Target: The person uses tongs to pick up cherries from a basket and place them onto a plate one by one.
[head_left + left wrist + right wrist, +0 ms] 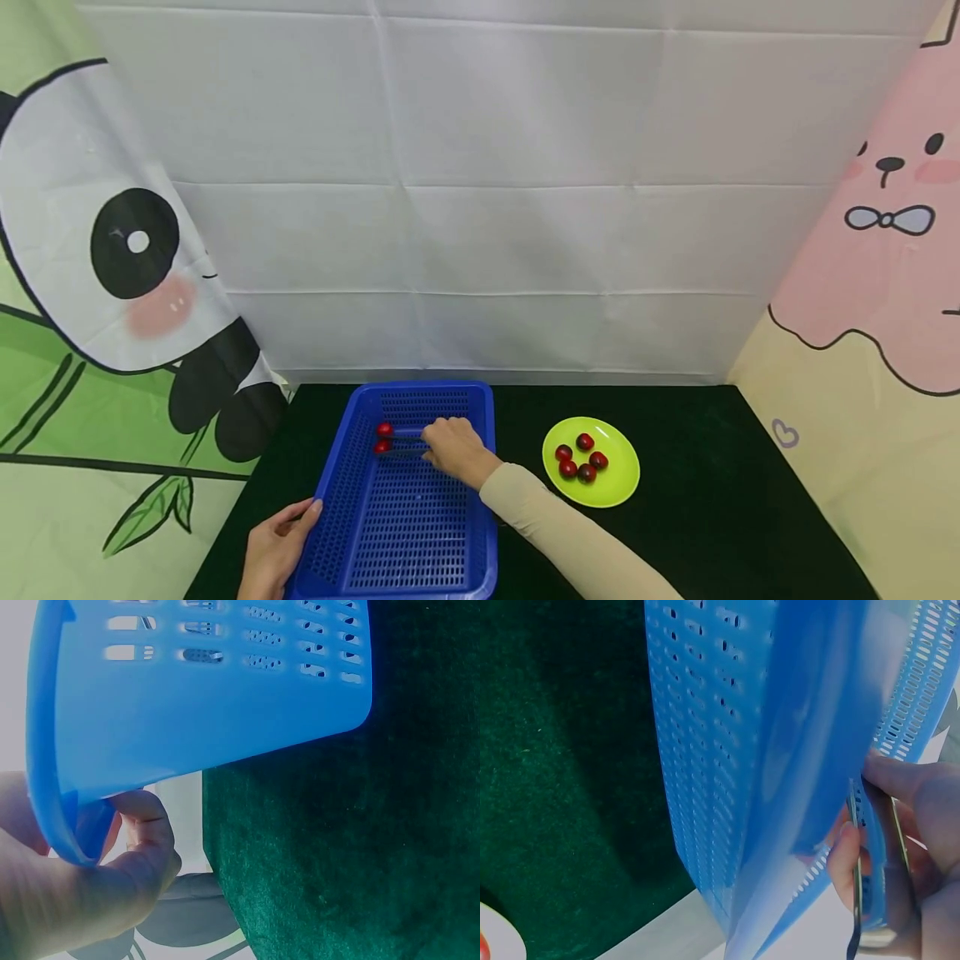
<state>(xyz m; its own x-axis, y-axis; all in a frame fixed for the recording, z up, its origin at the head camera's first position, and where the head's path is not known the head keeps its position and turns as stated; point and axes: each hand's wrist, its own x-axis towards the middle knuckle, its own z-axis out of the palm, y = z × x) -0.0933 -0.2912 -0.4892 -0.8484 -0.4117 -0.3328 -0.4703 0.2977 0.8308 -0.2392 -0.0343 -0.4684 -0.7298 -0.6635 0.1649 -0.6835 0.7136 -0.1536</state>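
In the head view my right hand (459, 450) is over the blue plastic basket (408, 533), holding a pair of metal tongs (889, 941) between thumb and fingers. The dark arms of the tongs point left, with their tips right at two red cherries, an upper cherry (385, 429) and a lower cherry (382, 446), near the basket's left wall. My left hand (277, 546) grips the basket's left rim near the front, thumb on one side and fingers curled round the edge, as the left wrist view also shows.
To the right of the basket lies a yellow-green plate (618, 475) with several dark red cherries (587, 473) on it. A dark green cloth (697, 500) covers the table. Behind stands a white curtain (510, 233), with printed cloths on both sides.
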